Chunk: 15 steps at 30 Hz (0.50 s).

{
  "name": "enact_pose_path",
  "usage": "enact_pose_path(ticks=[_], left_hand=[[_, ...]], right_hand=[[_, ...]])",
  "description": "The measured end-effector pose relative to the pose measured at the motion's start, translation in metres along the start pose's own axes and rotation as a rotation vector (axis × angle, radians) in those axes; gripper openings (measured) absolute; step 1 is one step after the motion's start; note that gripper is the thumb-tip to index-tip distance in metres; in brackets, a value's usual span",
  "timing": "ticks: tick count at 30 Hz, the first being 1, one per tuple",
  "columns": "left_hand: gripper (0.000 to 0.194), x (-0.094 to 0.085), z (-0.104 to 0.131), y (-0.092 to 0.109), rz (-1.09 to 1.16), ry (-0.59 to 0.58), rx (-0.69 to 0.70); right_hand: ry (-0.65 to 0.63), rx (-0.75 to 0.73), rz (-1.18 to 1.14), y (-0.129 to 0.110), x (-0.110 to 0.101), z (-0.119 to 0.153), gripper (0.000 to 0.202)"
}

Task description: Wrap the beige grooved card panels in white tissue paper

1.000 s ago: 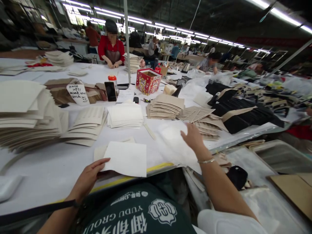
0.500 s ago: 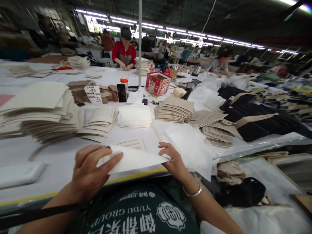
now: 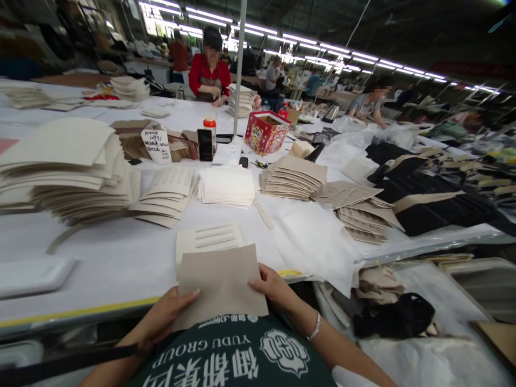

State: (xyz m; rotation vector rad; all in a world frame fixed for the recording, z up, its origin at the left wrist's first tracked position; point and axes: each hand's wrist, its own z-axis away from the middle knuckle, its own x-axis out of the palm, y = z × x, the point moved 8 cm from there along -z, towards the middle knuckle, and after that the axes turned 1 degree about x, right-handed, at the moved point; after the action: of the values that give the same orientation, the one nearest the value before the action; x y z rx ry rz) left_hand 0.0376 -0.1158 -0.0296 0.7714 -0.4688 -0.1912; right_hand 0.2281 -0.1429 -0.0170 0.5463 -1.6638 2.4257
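Note:
A taupe rectangular panel (image 3: 221, 279) is held up at the table's front edge, close to my apron. My left hand (image 3: 171, 309) grips its left side, thumb on top. On the right side, my right hand (image 3: 274, 287) pinches it the same way, fingers hidden beneath. Just behind it lies a cream panel with several slot-like strips (image 3: 213, 235), partly covered by the taupe one. Further back sits a stack of white sheets (image 3: 226, 185), between a stack of slotted cream panels (image 3: 167, 193) and a stack of taupe panels (image 3: 293, 177).
A tall pile of cream panels (image 3: 68, 166) stands at left, near a white slab (image 3: 36, 277). White translucent sheets (image 3: 316, 239) overhang the front edge at right. Behind are a red box (image 3: 266, 134), a phone (image 3: 205, 145) and black pieces (image 3: 435, 199). Co-workers stand across the table.
The panel in my hands showed a white face before; now a taupe face is up. Both hands have come lower and nearer my body, uncovering more of the slotted cream panel.

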Motion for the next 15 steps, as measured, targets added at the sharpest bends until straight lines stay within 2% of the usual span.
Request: enact_pose_path(ticks=[2,4,7,10,12,15], left_hand=[[0.047,0.001,0.003,0.01,-0.137,-0.019,0.017],[0.047,-0.002,0.003,0.03,-0.293,0.013,0.065],[0.048,-0.014,-0.003,0.067,-0.501,0.193,0.23],[0.05,-0.023,-0.014,0.094,-0.669,0.405,0.416],[0.05,-0.028,-0.025,0.098,-0.721,0.48,0.483],[0.047,-0.041,-0.043,0.088,-0.748,0.531,0.485]], right_hand=[[-0.118,0.077,0.147,0.003,0.002,0.002,0.048],[-0.154,0.09,0.364,-0.003,-0.004,-0.002,0.04],[-0.034,0.071,0.689,-0.024,-0.022,-0.026,0.029],[0.048,0.065,0.864,-0.042,-0.036,-0.059,0.022],[0.029,0.042,0.884,-0.048,-0.038,-0.077,0.012],[-0.023,0.073,0.904,-0.047,-0.04,-0.091,0.005]])
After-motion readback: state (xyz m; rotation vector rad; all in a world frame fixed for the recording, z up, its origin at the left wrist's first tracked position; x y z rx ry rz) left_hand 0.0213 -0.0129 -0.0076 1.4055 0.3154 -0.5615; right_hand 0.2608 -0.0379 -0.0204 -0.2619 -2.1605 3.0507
